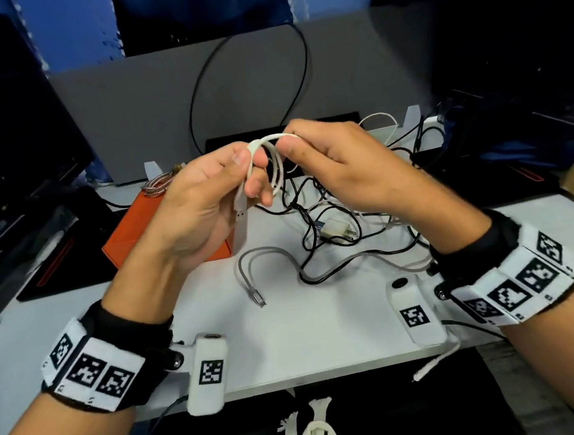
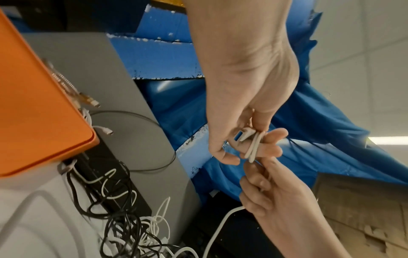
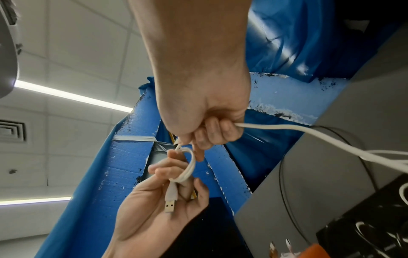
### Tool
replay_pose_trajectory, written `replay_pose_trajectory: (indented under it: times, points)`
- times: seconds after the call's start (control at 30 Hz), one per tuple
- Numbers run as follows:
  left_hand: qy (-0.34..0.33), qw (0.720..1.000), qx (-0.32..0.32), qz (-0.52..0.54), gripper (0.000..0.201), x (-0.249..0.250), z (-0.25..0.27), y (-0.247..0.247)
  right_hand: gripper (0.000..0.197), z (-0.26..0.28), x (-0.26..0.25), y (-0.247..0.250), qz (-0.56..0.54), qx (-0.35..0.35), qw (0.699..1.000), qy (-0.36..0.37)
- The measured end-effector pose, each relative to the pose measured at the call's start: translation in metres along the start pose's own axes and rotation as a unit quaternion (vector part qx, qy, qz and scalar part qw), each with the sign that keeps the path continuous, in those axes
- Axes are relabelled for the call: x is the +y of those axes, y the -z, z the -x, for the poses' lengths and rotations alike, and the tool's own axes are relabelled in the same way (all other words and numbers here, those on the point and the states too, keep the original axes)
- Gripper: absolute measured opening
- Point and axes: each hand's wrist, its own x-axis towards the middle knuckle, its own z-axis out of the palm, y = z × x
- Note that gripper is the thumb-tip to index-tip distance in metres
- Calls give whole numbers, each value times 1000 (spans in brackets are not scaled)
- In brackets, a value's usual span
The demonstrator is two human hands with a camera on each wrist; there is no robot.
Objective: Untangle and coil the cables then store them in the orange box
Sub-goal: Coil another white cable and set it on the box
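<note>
Together, my hands work above the bench (image 1: 321,324): left hand (image 1: 205,203) holds the white USB cable (image 1: 276,170) coil, right hand (image 1: 350,167) pinches its loop.

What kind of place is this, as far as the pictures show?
Probably an office or lab workstation: a white desk with a grey partition, dark monitors at the sides, and a tiled ceiling with strip lights.

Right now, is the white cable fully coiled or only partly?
Partly: white cable loops round left hand fingers; its tail runs past right hand.
</note>
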Motion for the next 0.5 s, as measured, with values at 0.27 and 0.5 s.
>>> replay_pose_trajectory:
  times: [0.27, 0.5]
  points:
    - [51, 993, 10, 102, 30, -5, 0, -7, 35, 1, 3, -9, -65, -10, 998, -14]
    - [96, 988, 4, 121, 32, -4, 2, -15, 35, -1, 9, -12, -43, -9, 999, -9]
